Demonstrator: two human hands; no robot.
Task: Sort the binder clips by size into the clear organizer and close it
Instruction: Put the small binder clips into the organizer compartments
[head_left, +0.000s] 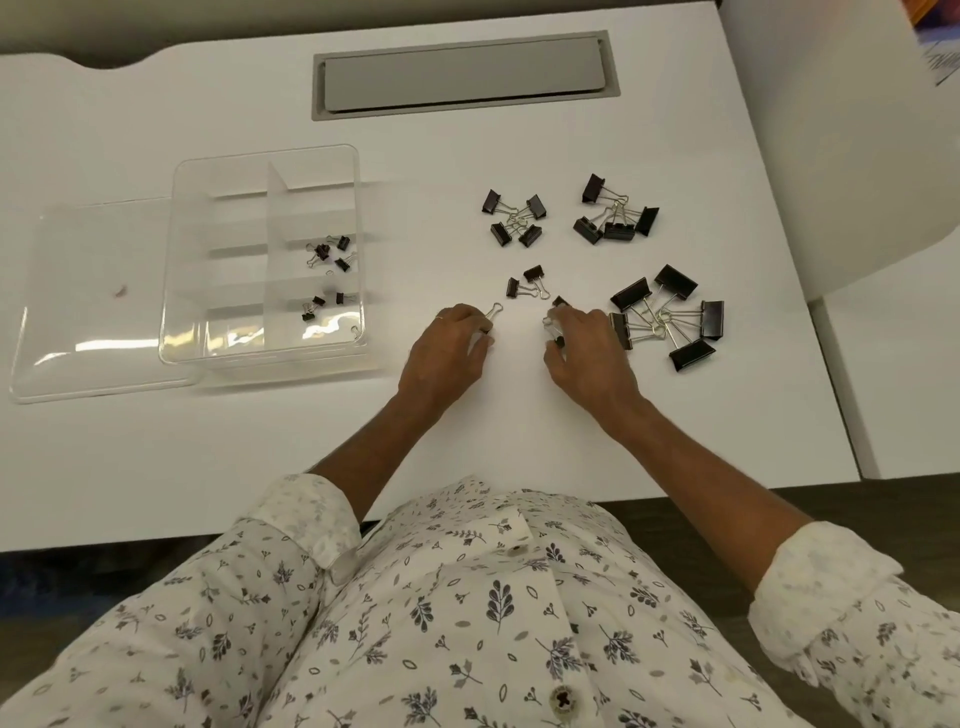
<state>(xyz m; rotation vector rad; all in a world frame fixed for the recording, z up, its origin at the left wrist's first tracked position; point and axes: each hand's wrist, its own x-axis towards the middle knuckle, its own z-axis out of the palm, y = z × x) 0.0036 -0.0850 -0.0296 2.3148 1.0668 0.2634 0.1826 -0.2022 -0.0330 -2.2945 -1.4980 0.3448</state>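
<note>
The left hand (452, 345) curls round a small binder clip (493, 313), whose wire handle pokes past the fingertips. The right hand (589, 353) pinches another small clip (555, 328). Both are at mid-tabletop. Two loose clips (525, 280) lie just beyond. Toward the right edge sit piles of large clips (670, 317), medium clips (617, 215) and smaller clips (514, 218). The clear organizer (234, 176) stands open toward the left edge of the white tabletop (208, 441), with tiny clips (330, 252) in two right-hand compartments and its lid (98, 312) flat against its left side. A grey hatch (467, 75) lies by the far edge.
</note>
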